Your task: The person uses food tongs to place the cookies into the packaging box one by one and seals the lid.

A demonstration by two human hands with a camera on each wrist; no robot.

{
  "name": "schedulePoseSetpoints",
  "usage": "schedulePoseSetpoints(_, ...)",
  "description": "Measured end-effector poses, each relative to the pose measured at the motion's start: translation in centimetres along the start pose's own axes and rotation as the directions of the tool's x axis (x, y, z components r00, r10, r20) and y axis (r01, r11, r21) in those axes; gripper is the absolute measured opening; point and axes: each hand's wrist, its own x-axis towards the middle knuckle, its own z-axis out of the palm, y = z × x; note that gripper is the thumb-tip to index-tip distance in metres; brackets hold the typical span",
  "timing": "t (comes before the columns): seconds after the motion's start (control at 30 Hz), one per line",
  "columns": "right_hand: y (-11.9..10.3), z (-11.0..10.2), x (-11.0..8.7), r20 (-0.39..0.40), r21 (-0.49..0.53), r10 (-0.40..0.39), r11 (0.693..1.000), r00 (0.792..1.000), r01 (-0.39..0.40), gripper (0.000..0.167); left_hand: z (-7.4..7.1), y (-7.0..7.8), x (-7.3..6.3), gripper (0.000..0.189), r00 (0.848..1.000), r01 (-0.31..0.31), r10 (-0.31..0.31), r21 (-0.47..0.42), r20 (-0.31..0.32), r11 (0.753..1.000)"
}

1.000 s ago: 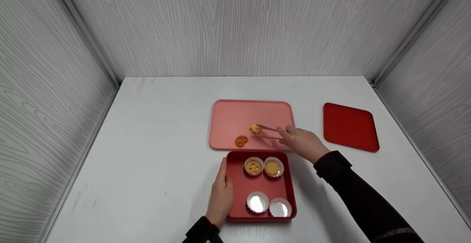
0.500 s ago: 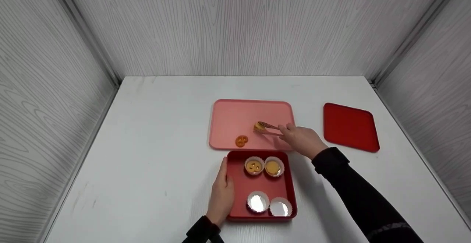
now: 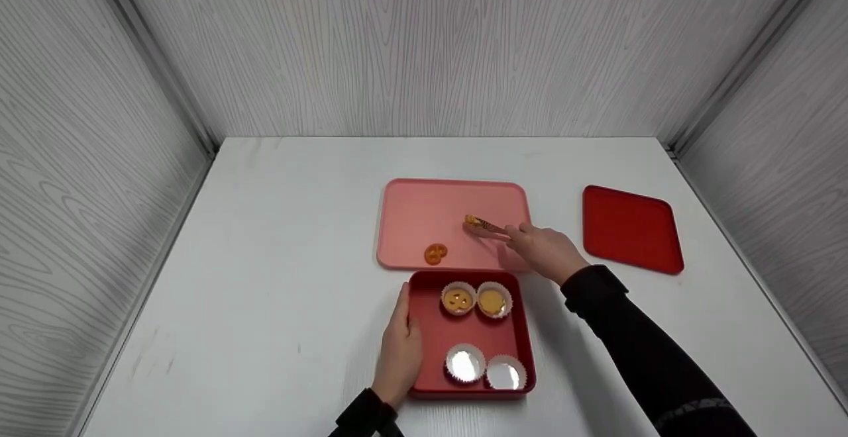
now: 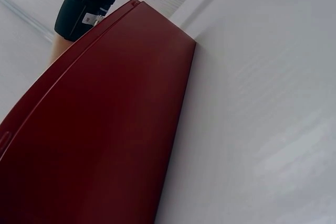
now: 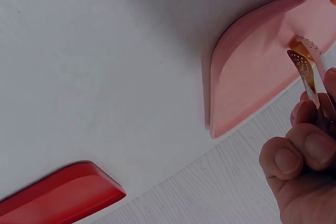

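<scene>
My right hand [image 3: 546,251] holds a pair of small tongs [image 3: 490,226] with perforated tips over the pink tray. A yellow cookie [image 3: 471,220] is between the tong tips, partly covered by them; the right wrist view shows the tongs [image 5: 304,72] from close up. On the tray's near side lies a brown pretzel-shaped cookie [image 3: 435,253]. My left hand [image 3: 399,357] grips the left wall of a red box [image 3: 434,338], its thumb over the rim. White paper cups stand in the box; the far two hold a cookie with holes [image 3: 458,300] and a round cookie [image 3: 491,302].
The pink tray [image 3: 417,208] lies directly beyond the box. Two cups [image 3: 465,363] near the box's front show bright bottoms. A flat red lid or tray [image 3: 633,228] lies at the right on the white table [image 3: 278,278]. Wood-grain panels [image 3: 430,46] surround the table.
The tongs have closed on the yellow cookie and shifted slightly right and away, tilting it up from its earlier place. The left hand and box have hardly moved.
</scene>
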Motion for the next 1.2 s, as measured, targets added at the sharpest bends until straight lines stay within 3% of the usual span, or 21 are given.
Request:
schedulePoseSetpoints(0.43, 0.2, 0.7, 0.1, -0.016, 0.111, 0.07, 0.991, 0.997, -0.068, 0.015, 0.1, -0.1, -0.1, 0.058, 1.0, -0.001, 0.001, -0.011, -0.008, 1.0)
schedulePoseSetpoints(0.73, 0.3, 0.9, -0.5, -0.003, 0.203, 0.116, 0.973, 0.993, -0.113, 0.012, 0.0, 0.1, -0.2, 0.059, 1.0, 0.03, -0.03, -0.011, -0.003, 0.999)
schedulePoseSetpoints(0.97, 0.4, 1.0, -1.7, -0.073, 0.257, 0.114, 0.962, 0.991, -0.092, 0.013, 0.0, 0.3, -0.4, 0.059, 1.0, 0.025, -0.024, -0.014, 0.007, 1.0)
schedulePoseSetpoints(1.2, 0.2, 0.9, -3.6, -0.171, 0.198, 0.065, 0.98, 0.983, -0.031, 0.025, -0.1, 0.2, -0.5, 0.059, 1.0, 0.03, -0.03, -0.017, 0.006, 0.999)
